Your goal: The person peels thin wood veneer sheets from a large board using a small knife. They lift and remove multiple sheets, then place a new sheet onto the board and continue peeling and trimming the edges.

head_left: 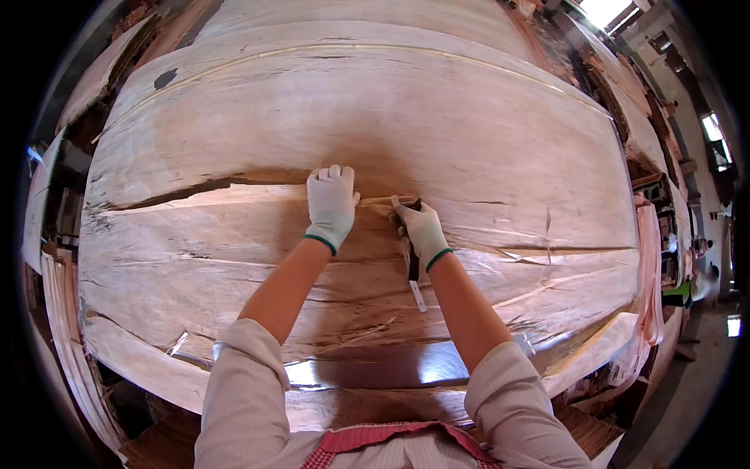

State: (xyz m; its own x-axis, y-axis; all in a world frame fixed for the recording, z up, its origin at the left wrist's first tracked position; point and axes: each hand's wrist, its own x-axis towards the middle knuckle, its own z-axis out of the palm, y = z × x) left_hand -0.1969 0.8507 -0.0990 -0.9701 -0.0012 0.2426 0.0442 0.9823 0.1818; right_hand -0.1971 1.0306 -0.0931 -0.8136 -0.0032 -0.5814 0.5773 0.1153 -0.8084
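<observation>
Working on a big sheet of thin wood veneer [375, 117] spread flat across the bench, sheet covering pretty much the whole top. Left hand [331, 205], in a white glove with a green cuff, lying flat and open, fingers together and pressing down right on the ragged split [187, 190] running off to the left of it. Probably pinning the loose edge so it isn't lifting or sliding around.

Right hand [422, 227], same kind of glove, sitting just beside the left, closed around a small dark-handled knife [412, 262]. Handle sticking out below the grip toward the body, with a pale strip or tag hanging off the end; working tip hidden under the fingers, so can't tell exactly where it's touching the wood. Looking like it's held low and angled to follow the seam.

More cracks [516, 254] running out to the right of the grip, plus a long curled sliver [547, 285] lying on the sheet further that way. Shiny bare patch [391, 367] showing nearer the body, under the forearms, where the sheet is torn away. Stacks of more veneer [70, 328] piled off the left edge, well apart from both hands.
</observation>
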